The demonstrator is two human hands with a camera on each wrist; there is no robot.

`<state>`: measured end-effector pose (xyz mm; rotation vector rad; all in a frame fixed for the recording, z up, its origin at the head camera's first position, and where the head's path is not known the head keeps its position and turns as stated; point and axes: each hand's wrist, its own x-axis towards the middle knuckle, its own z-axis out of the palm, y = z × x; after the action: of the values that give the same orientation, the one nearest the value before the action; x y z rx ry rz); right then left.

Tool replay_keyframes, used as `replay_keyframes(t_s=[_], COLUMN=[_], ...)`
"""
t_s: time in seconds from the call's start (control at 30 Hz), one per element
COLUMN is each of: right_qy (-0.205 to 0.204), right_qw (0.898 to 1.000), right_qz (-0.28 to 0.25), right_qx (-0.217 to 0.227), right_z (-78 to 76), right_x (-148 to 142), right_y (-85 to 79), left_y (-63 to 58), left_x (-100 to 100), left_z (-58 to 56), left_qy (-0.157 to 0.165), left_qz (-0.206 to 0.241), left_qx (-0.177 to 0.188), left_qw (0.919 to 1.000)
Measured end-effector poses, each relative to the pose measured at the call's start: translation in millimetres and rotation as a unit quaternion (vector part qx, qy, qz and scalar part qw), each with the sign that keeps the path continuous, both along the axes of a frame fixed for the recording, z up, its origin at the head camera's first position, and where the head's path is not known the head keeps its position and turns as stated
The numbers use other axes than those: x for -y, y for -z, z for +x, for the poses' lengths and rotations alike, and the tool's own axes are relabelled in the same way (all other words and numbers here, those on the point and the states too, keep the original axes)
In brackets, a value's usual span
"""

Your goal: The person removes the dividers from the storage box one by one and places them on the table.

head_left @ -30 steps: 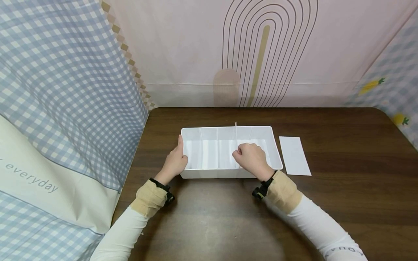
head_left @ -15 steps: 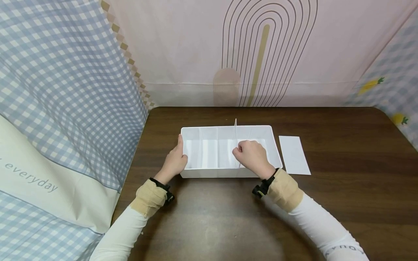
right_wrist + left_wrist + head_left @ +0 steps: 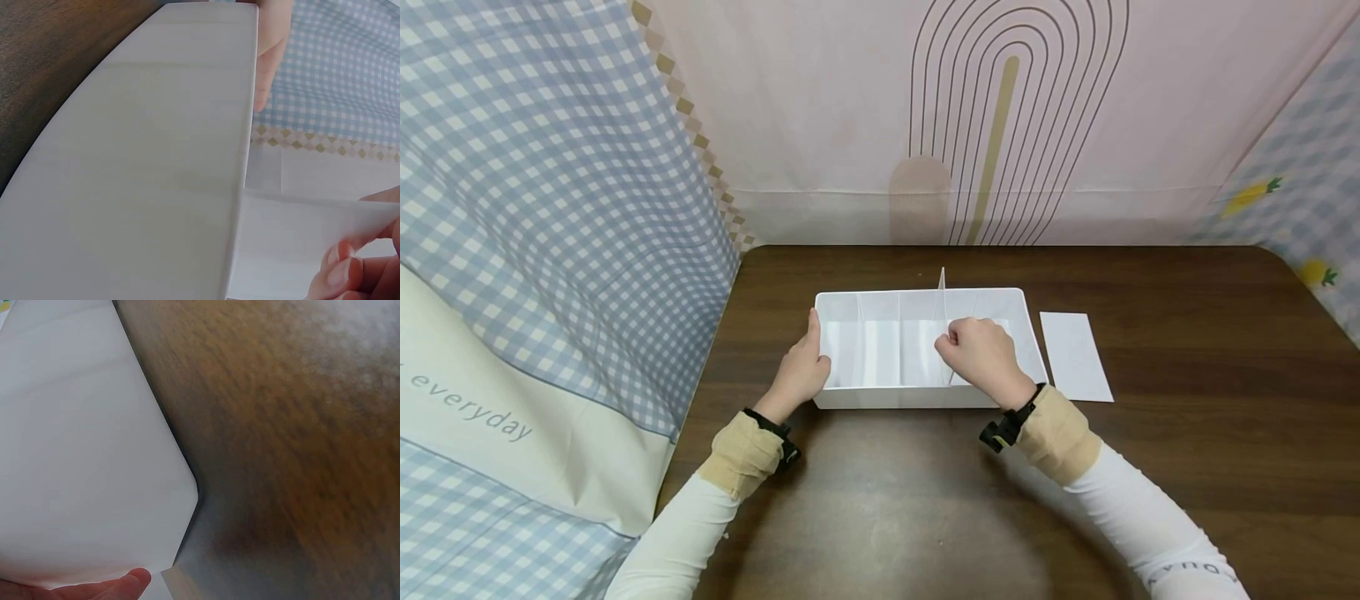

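Observation:
A white box with compartments (image 3: pixel 880 398) stands lengthwise across the dark wooden table in the head view. My left hand (image 3: pixel 802 367) grips its left end, index finger along the outer wall and thumb over the rim. Inside the box, right of the middle, a thin upright divider (image 3: pixel 942 283) sticks up above the back rim and tilts slightly. My right hand (image 3: pixel 981 354) pinches this divider between thumb and fingers; the right wrist view shows the fingertips (image 3: pixel 340 273) against the sheet (image 3: pixel 281 237). The divider's lower edge is partly hidden by the hand.
A flat white rectangular panel (image 3: pixel 1077 357) lies on the table (image 3: pixel 1195 350), just right of the box. Other partitions (image 3: pixel 900 337) stand inside the box. A patterned cloth (image 3: pixel 820 108) hangs behind the table, and checked cloth (image 3: pixel 550 208) covers the left side.
The divider in my right hand has risen a little above the box's back rim, and the right hand has lifted slightly with it. My left hand and the box stay where they were.

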<state>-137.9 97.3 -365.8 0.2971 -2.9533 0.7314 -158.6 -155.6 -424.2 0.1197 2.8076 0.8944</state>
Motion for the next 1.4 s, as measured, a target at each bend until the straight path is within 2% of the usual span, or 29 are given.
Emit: replay_keyframes(t_s=[0.97, 1.4], right_qy=[0.001, 0.000], right_qw=[0.999, 0.999], right_qz=[-0.009, -0.017], right_qx=[-0.034, -0.033], right_z=[1.0, 1.1], right_x=[-3, -5], right_y=[-10.1, -15.1], left_y=[1.7, 0.9], left_x=[0, 0], left_z=[0.5, 0.2], left_qy=[0.002, -0.002], left_qz=[0.003, 0.004], left_qx=[-0.008, -0.004], left_qw=[1.0000, 1.0000])
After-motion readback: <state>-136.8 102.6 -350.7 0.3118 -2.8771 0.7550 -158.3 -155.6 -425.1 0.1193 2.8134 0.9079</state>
